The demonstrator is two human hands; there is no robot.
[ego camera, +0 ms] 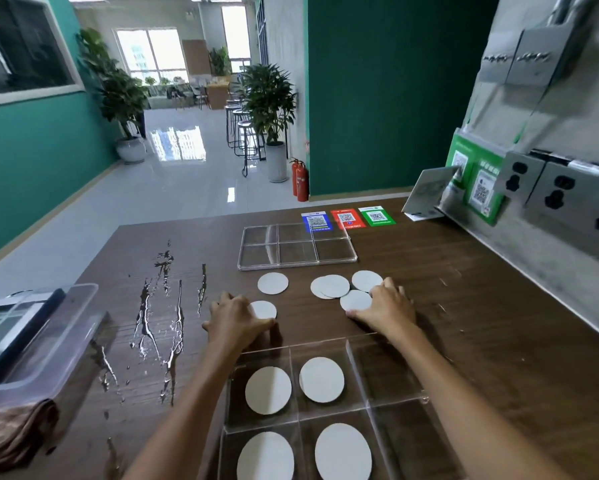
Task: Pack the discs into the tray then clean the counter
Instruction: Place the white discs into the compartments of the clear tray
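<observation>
Four white discs already sit in the clear tray (355, 344) closest to the person, one in each of four boxes: two in the back row (268, 390) (321, 379) and two in the front row (265, 456) (343, 452). Both boxes on the right side of the tray are bare.

Just past the tray's far wall, both hands lie flat on the brown table (481, 327). Under the left hand (234, 320) is one loose disc (265, 309), which pokes out on the thumb side. Fingers of the right hand (386, 306) press on another disc (355, 300). Neither hand has closed into a grip yet; the fingers are spread and lie on top.

More discs wait farther away: one alone (272, 283), two stacked a little (331, 286), and one (366, 280) by the right fingertips.

The tray lies straight back toward the person from both hands (so each disc must come toward the body). I think the right hand is nearer the bare boxes.

Spilled water (168, 306) shines to the left, and a brown cloth (17, 431) hangs at the left edge. A clear lid (296, 245) rests farther back.
</observation>
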